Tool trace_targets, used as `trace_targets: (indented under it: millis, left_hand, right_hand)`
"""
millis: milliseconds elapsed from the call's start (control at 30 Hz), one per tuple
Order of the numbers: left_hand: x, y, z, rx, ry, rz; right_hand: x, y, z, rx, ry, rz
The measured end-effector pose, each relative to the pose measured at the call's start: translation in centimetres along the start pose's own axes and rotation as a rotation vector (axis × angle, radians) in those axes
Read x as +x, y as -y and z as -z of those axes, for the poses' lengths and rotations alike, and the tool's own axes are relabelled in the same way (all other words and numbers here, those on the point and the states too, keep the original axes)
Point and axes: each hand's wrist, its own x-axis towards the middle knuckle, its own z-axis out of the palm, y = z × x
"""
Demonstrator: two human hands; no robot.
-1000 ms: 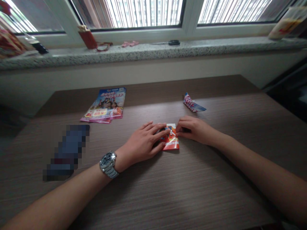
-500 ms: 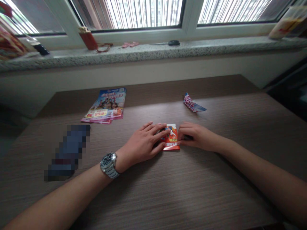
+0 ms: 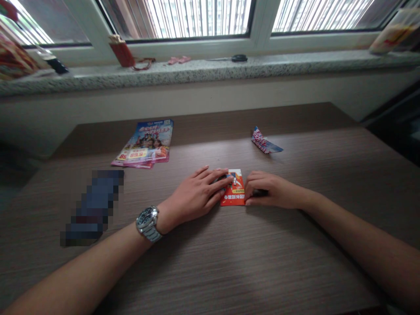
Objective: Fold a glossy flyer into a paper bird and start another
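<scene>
A small red-orange printed leaflet [image 3: 233, 192], apparently folded, lies on the wooden table in front of me. My left hand [image 3: 201, 190], with a metal watch [image 3: 148, 223] on its wrist, rests with fingers stretched out across the leaflet's left part and hides some of it. At the leaflet's right edge is my right hand [image 3: 264, 189], its fingers curled together, thumb and fingertips on that edge. How much paper sits between those fingertips is hidden. Behind the right hand stands a folded paper shape [image 3: 265, 142] in blue with a pink-and-white pattern.
Several printed flyers [image 3: 147, 142] are stacked at the table's back left. A blurred-out dark blue object [image 3: 96, 205] lies left of my left arm. On the stone windowsill [image 3: 197, 74] are a red box [image 3: 121, 52], pink pieces [image 3: 179, 60] and a dark-handled tool [image 3: 239, 57].
My right hand has slid slightly toward me along the leaflet's right edge. The leaflet's lower edge now lies flatter, and its lower left part shows more. My left hand stays nearly still.
</scene>
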Motion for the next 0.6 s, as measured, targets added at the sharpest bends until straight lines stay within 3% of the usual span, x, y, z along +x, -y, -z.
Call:
trace_targets:
  millis: [267,600]
  left_hand:
    - [0.1,-0.4,0.3,-0.029,-0.003,0.003]
    - [0.1,-0.4,0.3,-0.026,-0.009,0.002]
  right_hand:
    - [0.4,-1.0,-0.6,-0.066,-0.284,-0.183]
    - [1.6,-1.4,-0.9,-0.180,-0.415,-0.261]
